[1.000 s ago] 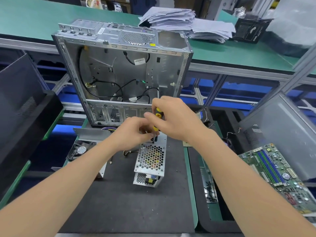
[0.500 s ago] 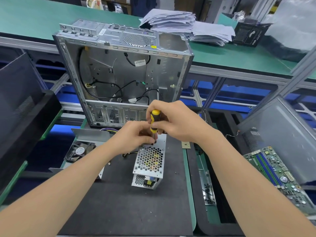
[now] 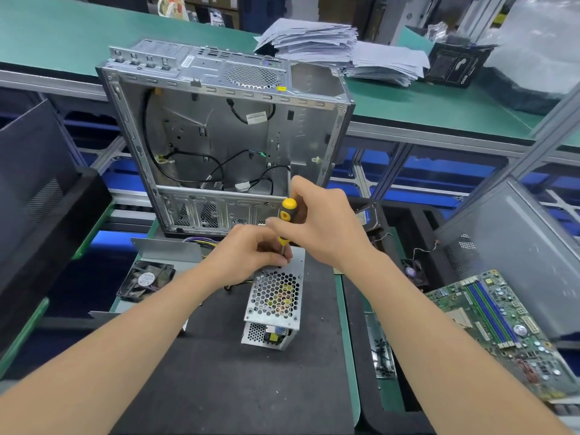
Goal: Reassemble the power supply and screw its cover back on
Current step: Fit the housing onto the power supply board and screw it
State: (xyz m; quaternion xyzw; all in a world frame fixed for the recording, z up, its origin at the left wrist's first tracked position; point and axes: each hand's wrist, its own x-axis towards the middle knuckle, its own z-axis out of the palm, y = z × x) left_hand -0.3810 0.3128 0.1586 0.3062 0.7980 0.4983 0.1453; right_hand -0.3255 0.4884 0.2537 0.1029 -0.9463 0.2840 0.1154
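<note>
A silver power supply (image 3: pixel 276 301) with a honeycomb-perforated cover lies on the black mat (image 3: pixel 238 378) in the middle. My right hand (image 3: pixel 320 224) grips a yellow-and-black screwdriver (image 3: pixel 286 216) held upright, its tip down at the far end of the cover. My left hand (image 3: pixel 251 254) sits at that same far end, its fingers curled around the screwdriver's shaft near the tip. The tip and any screw under it are hidden by my fingers.
An open silver computer case (image 3: pixel 226 136) stands upright just behind the mat. A loose black fan (image 3: pixel 146 281) lies at the left, a green motherboard (image 3: pixel 502 324) at the right, and a small tray of dark screws (image 3: pixel 381 356) beside the mat's right edge. Paper stacks (image 3: pixel 339 48) sit on the far green bench.
My right hand has shifted its hold on the screwdriver handle, which now shows more above my fingers. My left hand stays at the shaft. The power supply has not moved.
</note>
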